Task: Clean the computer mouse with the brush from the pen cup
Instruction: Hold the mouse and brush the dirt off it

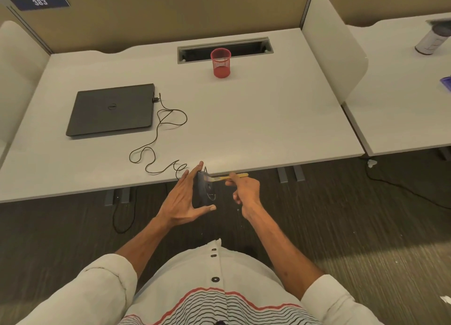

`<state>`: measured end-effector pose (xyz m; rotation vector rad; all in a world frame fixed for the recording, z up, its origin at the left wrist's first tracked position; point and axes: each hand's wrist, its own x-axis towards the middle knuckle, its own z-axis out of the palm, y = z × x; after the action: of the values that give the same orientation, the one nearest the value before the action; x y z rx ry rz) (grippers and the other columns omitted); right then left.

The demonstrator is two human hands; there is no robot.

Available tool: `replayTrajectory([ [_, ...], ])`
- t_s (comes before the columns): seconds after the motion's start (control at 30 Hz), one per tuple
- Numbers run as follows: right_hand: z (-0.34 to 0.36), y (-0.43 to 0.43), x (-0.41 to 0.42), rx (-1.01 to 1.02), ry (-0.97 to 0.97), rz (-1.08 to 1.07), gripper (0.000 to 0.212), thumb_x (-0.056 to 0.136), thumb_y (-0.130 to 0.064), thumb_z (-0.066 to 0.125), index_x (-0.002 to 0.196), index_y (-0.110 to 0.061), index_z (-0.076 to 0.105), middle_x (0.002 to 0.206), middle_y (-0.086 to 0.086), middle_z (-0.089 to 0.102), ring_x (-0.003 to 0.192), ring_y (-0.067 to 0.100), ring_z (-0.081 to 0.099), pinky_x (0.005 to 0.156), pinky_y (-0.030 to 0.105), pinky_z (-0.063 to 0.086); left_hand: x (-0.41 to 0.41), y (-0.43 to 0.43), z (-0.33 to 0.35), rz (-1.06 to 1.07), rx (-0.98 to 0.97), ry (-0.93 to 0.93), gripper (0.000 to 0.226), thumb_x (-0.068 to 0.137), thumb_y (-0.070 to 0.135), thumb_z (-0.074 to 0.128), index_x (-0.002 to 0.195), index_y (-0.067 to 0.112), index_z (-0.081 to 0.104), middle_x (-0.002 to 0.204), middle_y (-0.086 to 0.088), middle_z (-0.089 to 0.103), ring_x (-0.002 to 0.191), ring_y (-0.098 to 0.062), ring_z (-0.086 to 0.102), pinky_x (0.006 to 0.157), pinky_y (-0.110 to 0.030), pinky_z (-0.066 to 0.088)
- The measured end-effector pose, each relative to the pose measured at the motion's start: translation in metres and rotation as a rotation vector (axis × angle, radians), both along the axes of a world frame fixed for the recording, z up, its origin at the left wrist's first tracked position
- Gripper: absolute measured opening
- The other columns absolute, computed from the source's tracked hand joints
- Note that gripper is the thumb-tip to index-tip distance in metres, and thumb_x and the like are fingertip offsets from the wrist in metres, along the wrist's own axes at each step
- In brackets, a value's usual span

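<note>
The computer mouse is off the desk, held in the air just in front of its front edge, tipped up on its side. My left hand holds it, long fingers stretched along the far side and thumb pressed against the near end. My right hand pinches the yellow handle of the brush between thumb and forefinger, the other fingers curled loosely under. The brush head lies against the upper end of the mouse, though the bristles are too blurred for me to tell exactly where they touch. I judge this is the brushing itself. To do it well I would use short, light strokes away from my body, so the dust falls to the floor and not onto my shirt. I would also turn the mouse in my left hand to reach the seams and the wheel. The cable runs across the desk to the closed laptop near the left edge, so I should not pull the mouse further out. The red pen cup stands by the back edge.
</note>
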<state>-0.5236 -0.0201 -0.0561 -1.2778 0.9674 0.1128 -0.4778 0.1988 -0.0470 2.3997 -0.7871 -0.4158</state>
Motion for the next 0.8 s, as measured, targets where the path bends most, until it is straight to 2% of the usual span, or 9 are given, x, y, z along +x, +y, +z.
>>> replayTrajectory([
  [0.13, -0.009, -0.007, -0.004, -0.098, 0.056, -0.067, 0.019, 0.104, -0.030, 0.074, 0.101, -0.013, 0.082, 0.089, -0.001, 0.081, 0.057, 0.009, 0.055, 0.052, 0.024, 0.045, 0.008, 0.006, 0.002, -0.016, 0.014, -0.007, 0.133, 0.079, 0.078, 0.075, 0.172, 0.030, -0.008, 0.182, 0.013, -0.001, 0.169, -0.018, 0.013, 0.136, -0.055, 0.023],
  [0.3, 0.001, -0.006, 0.007, 0.017, -0.126, -0.098, 0.021, 0.101, -0.033, 0.077, 0.096, -0.014, 0.083, 0.087, -0.002, 0.084, 0.044, 0.004, 0.050, 0.045, 0.022, 0.041, 0.015, 0.011, 0.000, -0.043, 0.046, -0.002, 0.135, 0.079, 0.082, 0.073, 0.171, 0.035, -0.013, 0.181, 0.016, -0.006, 0.170, -0.020, 0.007, 0.139, -0.052, 0.013],
  [0.37, 0.005, -0.003, 0.015, 0.044, -0.158, -0.071, 0.023, 0.100, -0.035, 0.077, 0.096, -0.014, 0.085, 0.079, -0.004, 0.082, 0.042, 0.004, 0.049, 0.044, 0.021, 0.041, 0.016, 0.010, -0.002, -0.070, 0.053, -0.016, 0.135, 0.080, 0.082, 0.072, 0.171, 0.033, -0.014, 0.181, 0.016, -0.008, 0.170, -0.018, 0.006, 0.140, -0.049, 0.009],
  [0.47, 0.005, 0.002, 0.022, 0.016, -0.111, -0.019, 0.023, 0.100, -0.036, 0.078, 0.092, -0.016, 0.086, 0.070, -0.005, 0.078, 0.042, 0.005, 0.049, 0.043, 0.020, 0.042, 0.016, 0.006, -0.005, -0.113, 0.058, -0.046, 0.134, 0.082, 0.082, 0.070, 0.171, 0.029, -0.015, 0.181, 0.014, -0.009, 0.170, -0.016, 0.007, 0.140, -0.048, 0.006],
  [0.57, 0.003, 0.002, 0.027, -0.016, -0.001, -0.026, 0.020, 0.101, -0.033, 0.078, 0.088, -0.018, 0.083, 0.081, -0.007, 0.082, 0.045, 0.007, 0.051, 0.044, 0.023, 0.042, 0.019, 0.003, -0.006, -0.131, 0.060, -0.053, 0.135, 0.081, 0.084, 0.069, 0.170, 0.028, -0.016, 0.182, 0.011, -0.008, 0.169, -0.015, 0.009, 0.140, -0.048, 0.006],
  [0.67, -0.002, -0.004, 0.028, -0.074, 0.101, -0.048, 0.021, 0.102, -0.031, 0.076, 0.088, -0.016, 0.080, 0.087, -0.001, 0.083, 0.052, 0.012, 0.053, 0.048, 0.026, 0.042, 0.023, 0.005, -0.007, -0.136, 0.059, -0.052, 0.136, 0.081, 0.085, 0.069, 0.171, 0.027, -0.017, 0.181, 0.013, -0.011, 0.169, -0.013, 0.006, 0.140, -0.046, 0.005],
  [0.8, -0.004, -0.010, 0.032, -0.067, 0.121, -0.106, 0.021, 0.101, -0.031, 0.077, 0.090, -0.013, 0.081, 0.087, -0.001, 0.084, 0.050, 0.011, 0.052, 0.047, 0.027, 0.040, 0.028, 0.009, -0.009, -0.130, 0.059, -0.023, 0.137, 0.081, 0.083, 0.071, 0.170, 0.030, -0.018, 0.181, 0.015, -0.012, 0.169, -0.011, 0.005, 0.140, -0.045, 0.006],
])
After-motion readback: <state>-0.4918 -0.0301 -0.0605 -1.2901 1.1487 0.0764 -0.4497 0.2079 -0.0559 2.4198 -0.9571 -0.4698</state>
